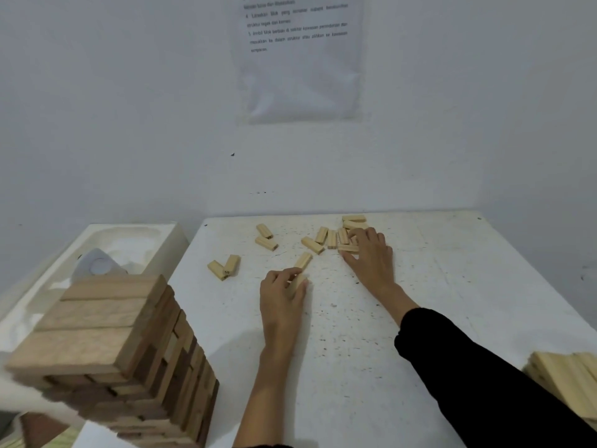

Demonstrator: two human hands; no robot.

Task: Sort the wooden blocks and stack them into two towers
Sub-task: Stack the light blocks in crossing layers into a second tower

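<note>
1. While our left hand (281,295) curls round one pale block (298,282), our right hand (370,253) lies spread over the far cluster (332,238), fingers fairly straight.
2. Other loose blocks (224,268) lie scattered across the table (355,367).
3. The dark tower (106,344) stands close by our left forearm. We judge that a careless swing back could topple it.
4. The pale stack (565,379) sits near right, beside our sleeve. A brush from that arm might skew it.

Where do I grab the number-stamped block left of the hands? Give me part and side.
Pinch the stamped block across its long sides at the far half, coming from above: it lies flat, and the neighbouring block touches its near end, leaving the far half free.
</note>
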